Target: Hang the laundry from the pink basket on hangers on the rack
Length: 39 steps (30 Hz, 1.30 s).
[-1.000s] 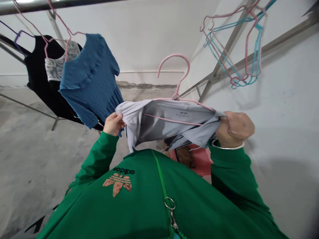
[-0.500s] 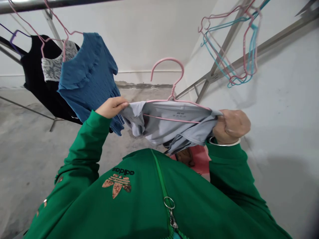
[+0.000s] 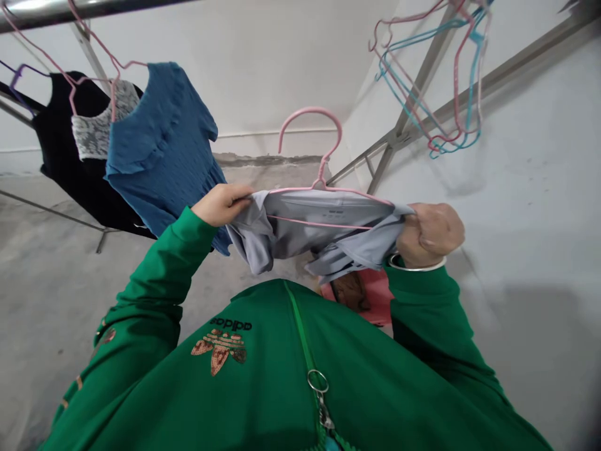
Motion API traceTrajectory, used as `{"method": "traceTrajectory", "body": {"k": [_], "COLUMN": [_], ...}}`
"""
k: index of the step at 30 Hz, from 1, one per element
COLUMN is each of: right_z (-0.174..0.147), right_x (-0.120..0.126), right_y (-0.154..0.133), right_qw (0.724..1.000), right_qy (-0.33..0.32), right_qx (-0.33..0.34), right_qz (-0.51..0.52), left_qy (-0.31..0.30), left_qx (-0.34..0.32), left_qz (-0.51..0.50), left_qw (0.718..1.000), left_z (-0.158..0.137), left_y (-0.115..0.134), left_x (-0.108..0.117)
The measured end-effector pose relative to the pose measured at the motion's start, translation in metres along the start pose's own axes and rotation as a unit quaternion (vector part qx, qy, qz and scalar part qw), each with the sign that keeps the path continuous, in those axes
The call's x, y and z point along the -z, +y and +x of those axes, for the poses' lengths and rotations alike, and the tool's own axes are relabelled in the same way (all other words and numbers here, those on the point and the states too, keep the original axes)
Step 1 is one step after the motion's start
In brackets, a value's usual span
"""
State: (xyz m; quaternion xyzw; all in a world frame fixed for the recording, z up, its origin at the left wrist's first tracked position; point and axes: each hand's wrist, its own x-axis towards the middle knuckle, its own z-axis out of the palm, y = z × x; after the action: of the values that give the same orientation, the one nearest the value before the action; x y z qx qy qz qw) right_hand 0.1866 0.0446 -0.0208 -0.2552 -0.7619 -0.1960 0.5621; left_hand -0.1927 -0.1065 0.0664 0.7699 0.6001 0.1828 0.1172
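Observation:
A light grey shirt (image 3: 295,235) hangs on a pink hanger (image 3: 320,169) in front of my chest, with the hook pointing up and away from me. My left hand (image 3: 224,203) pinches the shirt at its left shoulder, thumb on top. At the opposite shoulder, my right hand (image 3: 429,233) is closed around the cloth, a silver bangle at its wrist. Through the wide neck opening, the hanger's lower bar crosses the inside of the shirt. The fabric below droops in folds between both hands.
On the left, a metal rail (image 3: 94,14) carries a blue dress (image 3: 162,144), a black garment (image 3: 70,119) and a lace-topped one. Several pink and blue hangers (image 3: 451,81) hang from a metal frame at the upper right. A pink container (image 3: 379,297) sits below the shirt.
My left hand has moved slightly to the right and inward. The shirt's lower folds have shifted and opened in the middle. Both hands keep their hold.

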Motion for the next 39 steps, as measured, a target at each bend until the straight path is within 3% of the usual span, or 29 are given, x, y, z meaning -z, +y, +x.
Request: {"method": "traceTrajectory", "body": {"k": [7, 10, 11, 13, 16, 19, 21, 24, 27, 29, 35, 39], "right_z": [0.003, 0.005, 0.006, 0.009, 0.014, 0.017, 0.016, 0.013, 0.010, 0.008, -0.001, -0.005], "right_x": [-0.002, -0.005, -0.006, -0.008, -0.010, -0.011, -0.012, -0.016, -0.023, -0.028, -0.034, -0.034], "right_y": [-0.009, -0.011, -0.011, -0.014, -0.021, -0.026, -0.026, -0.023, -0.020, -0.021, -0.017, -0.015], "right_qw": [1.000, 0.999, 0.999, 0.999, 0.999, 0.994, 0.984, 0.973, 0.972, 0.975, 0.969, 0.971], "right_qy": [-0.012, 0.000, 0.005, 0.003, -0.016, -0.083, -0.137, -0.187, -0.195, -0.182, -0.170, -0.160], "right_qx": [-0.018, -0.004, 0.002, -0.001, -0.026, -0.075, -0.110, -0.136, -0.132, -0.129, -0.178, -0.164], "right_qz": [0.015, 0.037, 0.043, 0.041, 0.029, 0.011, -0.003, -0.008, 0.007, 0.014, 0.031, 0.064], "left_qy": [-0.067, -0.083, -0.057, 0.052, 0.233, 0.304, 0.300, 0.257, 0.251, 0.246, 0.125, 0.201], "left_qx": [0.056, 0.051, 0.041, 0.030, 0.071, 0.135, 0.157, 0.139, 0.103, 0.096, 0.028, 0.005], "left_qz": [0.048, 0.059, 0.068, 0.103, 0.163, 0.182, 0.174, 0.163, 0.148, 0.131, 0.072, 0.161], "left_qw": [0.995, 0.993, 0.995, 0.993, 0.956, 0.925, 0.925, 0.942, 0.951, 0.956, 0.989, 0.966], "left_z": [-0.019, -0.026, -0.027, -0.025, -0.012, 0.006, 0.013, 0.013, 0.004, 0.000, 0.001, 0.011], "left_y": [-0.021, -0.019, -0.015, -0.001, 0.019, 0.021, 0.012, -0.005, -0.007, 0.001, 0.020, 0.008], "left_x": [0.019, 0.029, 0.028, 0.020, -0.009, -0.036, -0.038, -0.012, 0.022, 0.034, 0.014, 0.003]}}
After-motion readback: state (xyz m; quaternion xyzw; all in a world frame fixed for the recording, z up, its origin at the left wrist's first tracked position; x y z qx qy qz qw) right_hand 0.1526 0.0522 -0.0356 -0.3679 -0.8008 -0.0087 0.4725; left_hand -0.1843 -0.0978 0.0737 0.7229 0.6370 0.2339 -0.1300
